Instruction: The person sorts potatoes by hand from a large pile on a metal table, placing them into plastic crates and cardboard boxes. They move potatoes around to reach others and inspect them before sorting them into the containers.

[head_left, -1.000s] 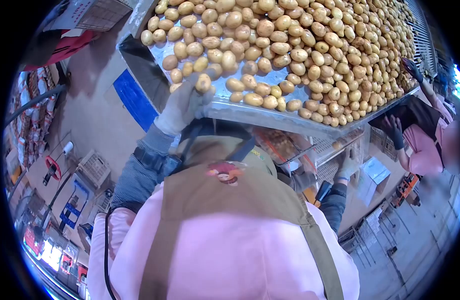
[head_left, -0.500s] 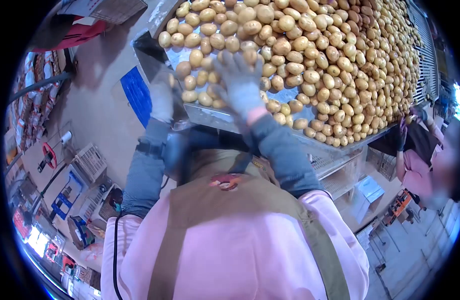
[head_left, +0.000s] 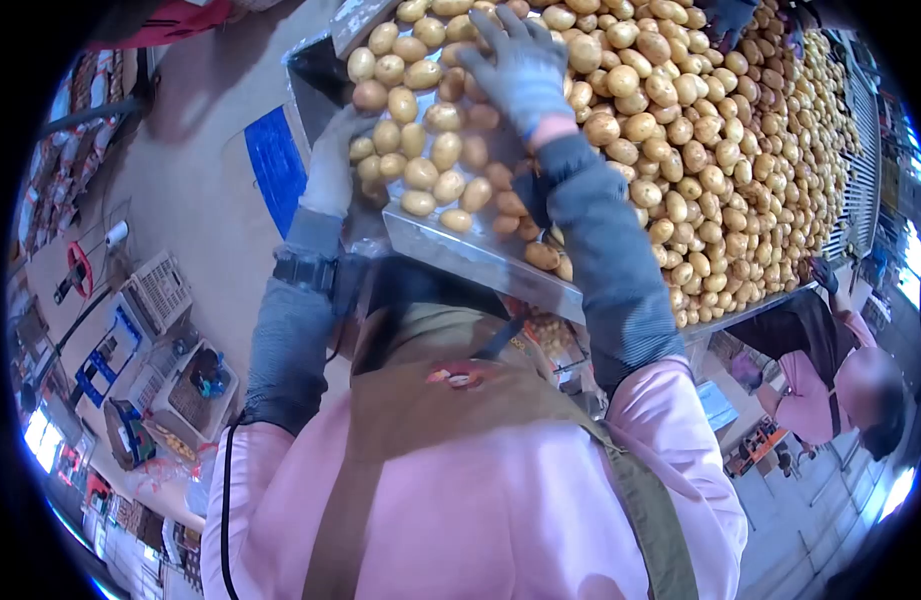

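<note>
Many yellow-brown potatoes (head_left: pixel 445 150) lie on a metal sorting table (head_left: pixel 460 252), loosely spread at its left end and heaped to the right. My right hand (head_left: pixel 525 75), in a grey glove, rests over potatoes near the table's far left part with fingers spread, holding none. At the table's left end, my left hand (head_left: pixel 332 165), also gloved, is beside the outermost potatoes. Its fingers reach forward and look stretched out; their tips are partly hidden, and I see nothing held in them.
A co-worker (head_left: pixel 810 385) in pink stands on the right beside the table. Other gloved hands (head_left: pixel 730 18) are at the far side. A blue panel (head_left: pixel 276 170) lies left of the table. Crates (head_left: pixel 158 292) stand on the floor at left, near filled sacks (head_left: pixel 80 130).
My right hand has moved forward and slightly right over the potatoes. My left hand stays by the table's end. Several potatoes at the left end have shifted, and other hands appear at the far side.
</note>
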The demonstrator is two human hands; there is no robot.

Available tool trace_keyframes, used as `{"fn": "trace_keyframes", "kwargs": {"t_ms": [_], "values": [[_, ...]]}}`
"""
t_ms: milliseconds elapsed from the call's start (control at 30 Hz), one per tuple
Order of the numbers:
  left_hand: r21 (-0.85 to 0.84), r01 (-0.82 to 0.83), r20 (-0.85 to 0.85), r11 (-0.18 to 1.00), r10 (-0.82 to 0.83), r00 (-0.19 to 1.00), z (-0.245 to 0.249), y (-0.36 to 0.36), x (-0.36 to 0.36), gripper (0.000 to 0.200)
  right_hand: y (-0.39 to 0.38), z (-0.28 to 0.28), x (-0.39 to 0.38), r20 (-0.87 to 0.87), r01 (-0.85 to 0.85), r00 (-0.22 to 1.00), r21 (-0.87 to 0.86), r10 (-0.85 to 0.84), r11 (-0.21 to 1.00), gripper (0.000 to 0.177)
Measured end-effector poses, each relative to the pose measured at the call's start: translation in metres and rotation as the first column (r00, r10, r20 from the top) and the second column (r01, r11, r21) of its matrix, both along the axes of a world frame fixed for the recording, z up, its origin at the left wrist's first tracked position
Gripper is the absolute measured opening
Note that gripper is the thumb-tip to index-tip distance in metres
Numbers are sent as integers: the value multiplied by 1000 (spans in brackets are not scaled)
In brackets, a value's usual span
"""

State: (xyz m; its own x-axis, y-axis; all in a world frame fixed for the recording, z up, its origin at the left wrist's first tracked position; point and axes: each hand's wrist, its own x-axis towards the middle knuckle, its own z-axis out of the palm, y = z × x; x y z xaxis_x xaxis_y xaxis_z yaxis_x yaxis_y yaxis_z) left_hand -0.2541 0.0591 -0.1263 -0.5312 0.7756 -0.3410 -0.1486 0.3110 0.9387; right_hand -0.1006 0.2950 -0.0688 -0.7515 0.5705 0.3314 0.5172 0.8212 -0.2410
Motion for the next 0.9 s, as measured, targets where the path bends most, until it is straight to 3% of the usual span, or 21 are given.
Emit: {"fn": "trace_keyframes", "kwargs": {"t_ms": [33,67,100,133,167,200,233,267,367,400,467,533,567,600,633,667,700,767,800,833,900], "values": [[-16,-37,154,999,39,987,-5,1,-4,45,4,-3,-10,5,-15,1000,-33,15,999,43],[-121,-104,277,987,134,951,19,14,-2,46,-13,0,-23,195,-73,976,-125,97,989,49],[-227,-160,384,961,239,892,34,24,3,46,-46,-9,-23,154,-103,980,-150,126,983,50],[-129,-222,301,966,252,920,36,26,10,45,-76,1,-17,205,-95,972,-92,112,991,50],[-131,-203,197,970,226,954,28,22,10,44,-101,5,0,163,-133,971,-243,176,961,55],[-134,-186,90,974,198,976,12,16,8,43,-123,4,23,186,-153,959,-302,216,941,57],[-139,-167,-18,976,166,986,-2,10,5,42,-143,4,51,37,-186,978,-303,206,935,56],[-204,-147,-39,968,142,989,-13,6,4,38,-154,7,74,58,-164,978,-392,202,905,52],[-191,-104,109,976,126,986,25,3,17,40,-181,14,107,221,-33,969,-317,108,948,48],[-232,-52,-53,971,40,998,20,-1,16,41,-181,14,104,193,-100,967,-316,167,944,48],[-195,-126,28,973,134,991,21,3,21,41,-167,11,82,129,-240,948,-304,290,922,48],[-180,-225,150,958,253,956,40,16,22,44,-119,9,53,45,-364,905,-429,422,826,39],[-185,-212,89,960,231,969,46,18,19,45,-92,-8,46,61,-276,941,-427,332,861,28],[-193,-198,31,961,207,978,47,20,16,46,-55,-11,42,-119,-284,952,-2,282,959,27],[-200,-184,-25,962,183,983,44,22,15,48,-30,29,30,152,25,988,-396,39,918,32],[-205,-145,14,968,151,988,33,22,9,70,7,0,30,70,48,996,31,-50,998,36],[-229,-127,-107,965,105,989,23,25,10,75,37,-21,26,27,43,998,160,-48,986,39],[-285,-94,-340,954,-9,940,11,30,17,83,3,14,10,245,47,970,-166,-5,985,52],[-392,-75,-531,917,-159,832,21,31,22,90,-18,-11,9,205,15,979,-108,8,994,43],[-378,-64,-525,924,-157,837,21,29,23,88,-43,3,16,306,-39,949,-111,72,993,46],[-354,-42,-510,934,-155,846,19,18,24,83,-84,1,44,197,-118,973,-20,119,993,47]]}}
